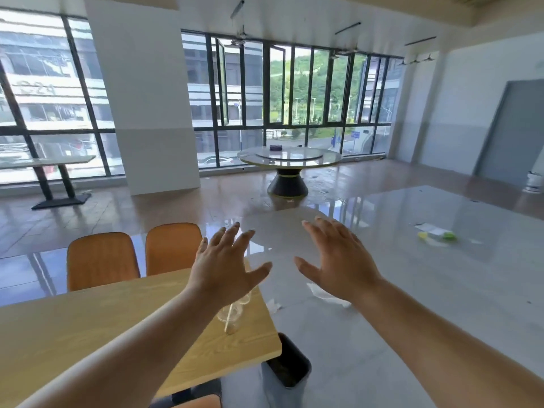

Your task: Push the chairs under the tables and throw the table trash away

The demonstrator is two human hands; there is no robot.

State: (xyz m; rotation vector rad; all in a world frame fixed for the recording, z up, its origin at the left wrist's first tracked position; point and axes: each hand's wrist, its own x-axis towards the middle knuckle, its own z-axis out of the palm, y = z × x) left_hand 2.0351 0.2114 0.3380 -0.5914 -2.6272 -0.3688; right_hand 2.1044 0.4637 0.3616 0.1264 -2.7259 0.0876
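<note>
Both my hands are raised with fingers spread, holding nothing. My left hand (pixel 225 265) hovers over the right end of a wooden table (pixel 88 322). My right hand (pixel 338 262) hovers over a grey glossy table (pixel 412 290). A clear plastic bottle (pixel 232 315) lies on the wooden table, partly hidden under my left wrist. Crumpled white tissues (pixel 325 294) lie on the grey table beside my right wrist. A wrapper with green and yellow bits (pixel 437 234) lies farther right. Two orange chairs (pixel 103 260) (pixel 173 247) stand at the wooden table's far side.
A grey bin with a dark liner (pixel 287 369) stands on the floor between the two tables. A round table with a turntable (pixel 290 157) stands by the windows. Another table (pixel 47 163) is at the far left. A white bucket (pixel 534 181) sits by the right wall.
</note>
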